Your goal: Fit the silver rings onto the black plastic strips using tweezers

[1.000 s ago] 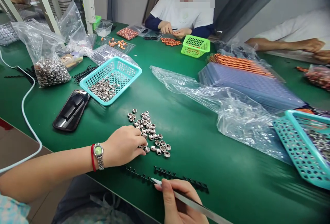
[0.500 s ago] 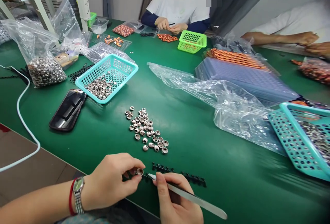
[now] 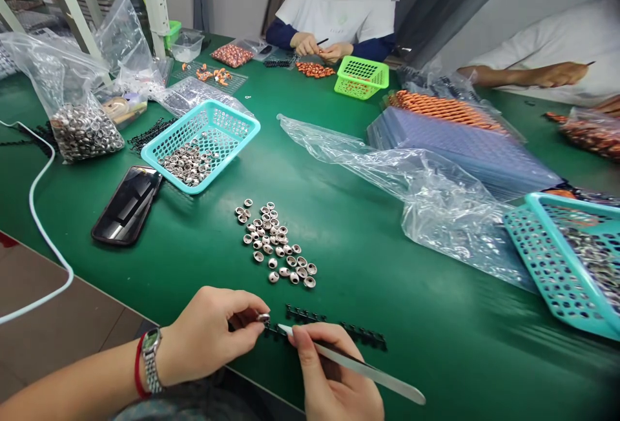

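Between thumb and forefinger, my left hand (image 3: 220, 327) pinches a small silver metal cup (image 3: 263, 318) at the table's near edge. My right hand (image 3: 334, 369) is closed round a pair of metal tweezers (image 3: 371, 374), whose pale tip points left, close to the cup. A short black plastic piece (image 3: 275, 330) shows near the tweezer tip; whether the tip touches it I cannot tell. Just beyond my right hand lie black toothed plastic strips (image 3: 363, 336). Farther up the green table (image 3: 436, 324) is a loose pile of similar silver cups (image 3: 271, 230).
A turquoise basket (image 3: 227, 169) of silver parts stands left, beside a phone (image 3: 126, 205) and a filled plastic bag (image 3: 84, 133). Clear plastic sheeting (image 3: 436, 208) and stacked clear trays (image 3: 450, 150) lie right, near another turquoise basket (image 3: 537, 240). Co-workers sit across the table.
The silver cup in my left fingers has turned from facing me to a more edge-on angle. My right hand and tweezers have barely shifted. The right co-worker's hand has moved.
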`<state>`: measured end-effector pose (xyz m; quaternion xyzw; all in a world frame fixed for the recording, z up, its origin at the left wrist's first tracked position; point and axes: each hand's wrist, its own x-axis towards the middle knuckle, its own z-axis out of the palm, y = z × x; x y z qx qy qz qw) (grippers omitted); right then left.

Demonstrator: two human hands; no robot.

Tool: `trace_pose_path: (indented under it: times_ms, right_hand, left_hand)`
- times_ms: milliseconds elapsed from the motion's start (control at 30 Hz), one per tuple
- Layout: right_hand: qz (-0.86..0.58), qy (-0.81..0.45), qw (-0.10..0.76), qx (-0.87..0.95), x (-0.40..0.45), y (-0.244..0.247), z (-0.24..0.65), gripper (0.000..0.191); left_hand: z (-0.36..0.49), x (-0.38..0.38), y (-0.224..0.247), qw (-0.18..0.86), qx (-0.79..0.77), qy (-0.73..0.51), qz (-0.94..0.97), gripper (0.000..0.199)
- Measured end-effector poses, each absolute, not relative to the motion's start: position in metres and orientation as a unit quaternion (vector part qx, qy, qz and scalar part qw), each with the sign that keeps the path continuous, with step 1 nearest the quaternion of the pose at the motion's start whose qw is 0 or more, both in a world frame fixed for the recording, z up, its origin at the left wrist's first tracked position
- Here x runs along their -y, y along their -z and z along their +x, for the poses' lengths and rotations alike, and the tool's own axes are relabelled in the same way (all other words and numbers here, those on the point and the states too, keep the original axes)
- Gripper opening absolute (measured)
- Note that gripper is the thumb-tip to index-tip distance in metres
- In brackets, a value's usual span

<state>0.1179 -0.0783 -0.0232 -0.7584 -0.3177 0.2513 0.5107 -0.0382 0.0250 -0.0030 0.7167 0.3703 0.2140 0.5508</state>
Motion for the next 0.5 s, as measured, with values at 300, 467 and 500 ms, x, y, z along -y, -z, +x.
trace_pose_path:
  times_ms: [300, 467, 500]
  right_hand:
    - [-0.716, -0.289, 0.57, 0.282, 0.083, 0.032, 0.133, 0.04]
    - [-0.634, -0.231, 0.645, 0.359, 0.083, 0.04, 0.132, 0.025]
    - [-0.616, -0.22, 0.659, 0.371, 0.082, 0.042, 0.131, 0.022]
  left_hand:
    - [-0.034, -0.031, 0.006, 0.563, -0.384, -0.212, 0.7, 0.02]
    - [-0.027, -0.032, 0.002, 0.574, -0.387, -0.222, 0.686, 0.02]
    - [-0.026, -0.03, 0.001, 0.58, -0.385, -0.223, 0.682, 0.02]
